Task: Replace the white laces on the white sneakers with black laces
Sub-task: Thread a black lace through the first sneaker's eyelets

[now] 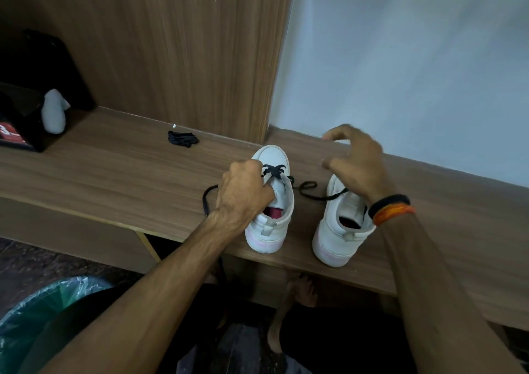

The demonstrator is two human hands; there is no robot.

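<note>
Two white sneakers stand on a wooden bench with their heels toward me. The left sneaker (272, 202) has a black lace (274, 171) crossed through its front eyelets. One lace end loops off to the left, the other trails right across the bench. My left hand (243, 193) grips this sneaker at its left side, fingers curled round the upper and lace. My right hand (355, 159) hovers above the right sneaker (337, 230) with fingers spread and relaxed; it is blurred. A black lace runs under it over that shoe. A second bundled black lace (183, 138) lies farther back.
The wooden bench (114, 173) meets a wood panel (171, 44) and a white wall (415, 73) behind. A black box with a white object (54, 113) sits at the far left. A bin lined with a plastic bag (43, 310) stands at the lower left. My bare foot (300, 290) is below the bench.
</note>
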